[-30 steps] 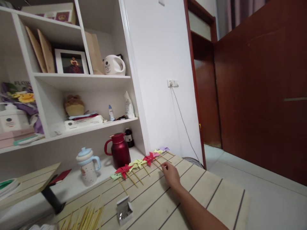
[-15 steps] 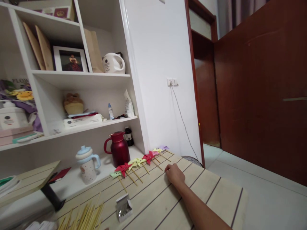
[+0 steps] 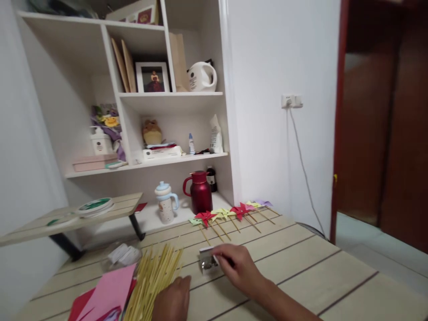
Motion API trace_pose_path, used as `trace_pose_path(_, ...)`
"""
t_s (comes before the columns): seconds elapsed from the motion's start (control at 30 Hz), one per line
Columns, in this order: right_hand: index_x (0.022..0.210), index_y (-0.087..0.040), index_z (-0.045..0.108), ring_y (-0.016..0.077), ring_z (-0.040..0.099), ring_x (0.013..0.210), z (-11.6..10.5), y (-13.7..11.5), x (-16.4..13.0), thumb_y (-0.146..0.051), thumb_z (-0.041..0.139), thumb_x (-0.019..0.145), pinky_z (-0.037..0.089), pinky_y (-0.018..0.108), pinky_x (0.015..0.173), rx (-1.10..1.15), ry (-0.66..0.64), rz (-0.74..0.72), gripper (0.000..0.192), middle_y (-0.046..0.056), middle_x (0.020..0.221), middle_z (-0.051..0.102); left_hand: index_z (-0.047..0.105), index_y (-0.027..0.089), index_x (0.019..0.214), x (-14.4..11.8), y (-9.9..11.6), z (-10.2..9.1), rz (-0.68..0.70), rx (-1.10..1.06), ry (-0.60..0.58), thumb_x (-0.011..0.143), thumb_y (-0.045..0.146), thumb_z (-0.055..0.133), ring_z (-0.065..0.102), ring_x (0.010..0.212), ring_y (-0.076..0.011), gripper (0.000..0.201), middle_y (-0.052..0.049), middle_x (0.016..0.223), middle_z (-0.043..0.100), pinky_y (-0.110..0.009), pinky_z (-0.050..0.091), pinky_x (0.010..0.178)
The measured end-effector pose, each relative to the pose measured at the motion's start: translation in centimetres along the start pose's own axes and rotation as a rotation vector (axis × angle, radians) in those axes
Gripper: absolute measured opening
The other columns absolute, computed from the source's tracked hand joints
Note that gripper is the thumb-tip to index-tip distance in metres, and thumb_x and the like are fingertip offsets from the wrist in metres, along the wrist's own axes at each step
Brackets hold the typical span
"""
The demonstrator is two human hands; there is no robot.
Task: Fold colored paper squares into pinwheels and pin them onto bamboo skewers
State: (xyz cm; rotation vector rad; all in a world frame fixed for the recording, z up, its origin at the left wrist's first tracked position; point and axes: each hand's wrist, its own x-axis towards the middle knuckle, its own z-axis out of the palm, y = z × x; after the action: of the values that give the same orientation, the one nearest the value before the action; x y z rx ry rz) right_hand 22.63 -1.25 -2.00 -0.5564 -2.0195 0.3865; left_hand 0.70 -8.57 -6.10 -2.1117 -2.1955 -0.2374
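Observation:
My right hand (image 3: 237,265) is at a small open white box (image 3: 204,264) holding shiny metal bits. Its curled fingers close at the box's raised flap. My left hand (image 3: 172,299) rests low on the table, fingers curled in. What it holds, if anything, is hidden. Just left of it lies a bundle of thin wooden sticks (image 3: 152,276). Behind the box, paper pinwheels on sticks lie in a row, among them a red pinwheel (image 3: 204,217), a yellow pinwheel (image 3: 222,214) and a second red pinwheel (image 3: 240,211).
Pink paper (image 3: 112,285) and red sheets lie at the front left, near a clear plastic bag (image 3: 122,256). A small raised stand (image 3: 127,205) carries round green-and-white items. Against the shelf stand a blue-lidded cup (image 3: 166,207) and a red jug (image 3: 201,194).
The view has swung left. My right hand has moved from beside the pinwheels to the small box. More of my left hand has come into view beside the sticks.

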Motion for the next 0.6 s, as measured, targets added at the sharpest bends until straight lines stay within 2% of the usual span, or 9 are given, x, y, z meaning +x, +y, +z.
trace_pose_path(0.1,0.103,-0.026,0.071,0.015,0.072,0.079,2.2,-1.6,-1.5,-0.009,0.051,0.08,0.047,0.022,0.075,-0.027,-0.245,-0.149,0.035,0.0,0.089,0.078,0.066,0.026,0.121,-0.5,0.2,-0.6,0.017,0.025,-0.006,0.094,0.016,0.03,0.072,0.095,-0.0213,0.046,-0.007,0.106,0.075,-0.032,0.052,0.082)
trace_pose_path(0.2,0.103,-0.027,0.071,0.0151,0.072,0.082,3.7,-1.8,-2.6,-0.007,0.051,0.077,0.045,0.021,0.076,-0.071,-0.449,-0.161,0.038,-0.001,0.091,0.079,0.068,0.027,0.116,-1.0,0.3,-1.4,0.053,0.053,-0.015,0.092,0.016,0.036,0.072,0.091,-0.0217,0.041,-0.006,0.101,0.075,-0.032,0.051,0.078)
trace_pose_path(0.3,0.1,-0.026,0.073,0.0154,0.072,0.081,4.2,-2.1,-2.9,-0.011,0.051,0.08,0.045,0.02,0.075,-0.084,-0.607,-0.156,0.033,0.0,0.09,0.079,0.071,0.025,0.104,-1.9,0.3,-2.2,0.072,0.086,0.011,0.09,0.013,0.04,0.071,0.088,-0.0218,0.035,-0.006,0.097,0.073,-0.032,0.05,0.075)
trace_pose_path(0.47,0.094,-0.027,0.076,0.018,0.073,0.086,3.8,-3.4,-2.5,-0.015,0.048,0.087,0.044,0.022,0.076,-0.076,-0.654,-0.061,0.031,0.001,0.09,0.079,0.072,0.028,0.088,-4.0,0.2,-2.2,0.145,0.143,0.067,0.09,0.017,0.05,0.068,0.088,-0.019,0.025,-0.002,0.091,0.072,-0.029,0.048,0.075)
trace_pose_path(0.6,0.1,-0.027,0.076,0.0183,0.072,0.088,3.7,-3.4,-2.3,-0.016,0.047,0.089,0.045,0.022,0.078,-0.02,-0.635,-0.021,0.034,0.001,0.093,0.079,0.074,0.03,0.093,-6.2,-1.0,-1.8,0.168,0.234,0.143,0.09,0.017,0.054,0.068,0.084,-0.0196,0.024,-0.002,0.088,0.073,-0.031,0.049,0.073)
